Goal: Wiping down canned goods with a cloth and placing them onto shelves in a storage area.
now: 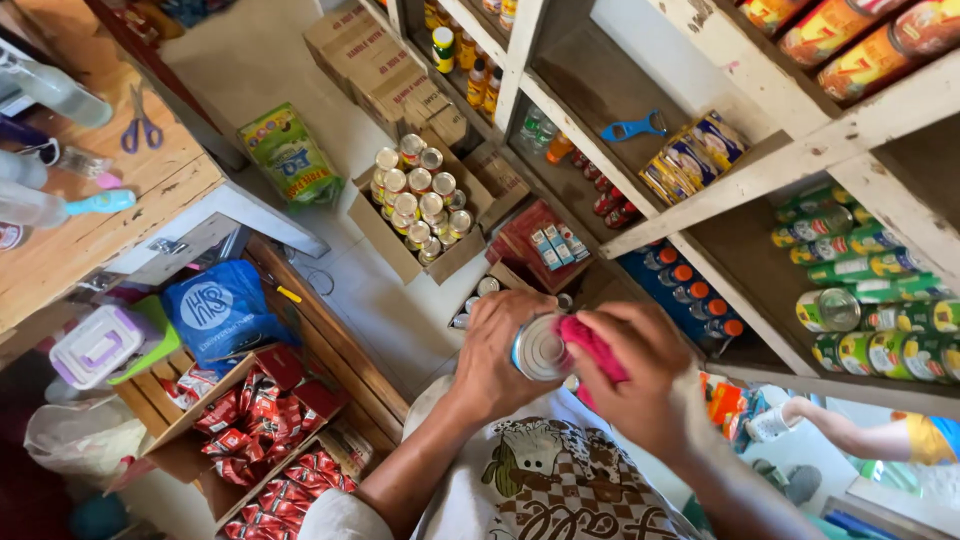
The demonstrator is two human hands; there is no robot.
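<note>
Cramped shop storeroom seen from above: white wooden shelves (760,170) run along the right, stocked with green-labelled cans (880,345), and an open cardboard box of cans (420,205) sits on the pale floor below. At chest height, the left hand (495,355) is wrapped around a tin can (540,347), its shiny end facing up, while the right hand (640,375) grips a pink cloth (592,345) pressed against the can's rim. Both hands are closed on what they hold, and the can sits between them, well above the floor. The grip looks one-handed on a smooth round tin, so a firm push from the cloth could probably twist it loose; if it fell it would likely land among the small boxes (550,245) underneath and dent. A red snack carton (265,405) stands at the left.
</note>
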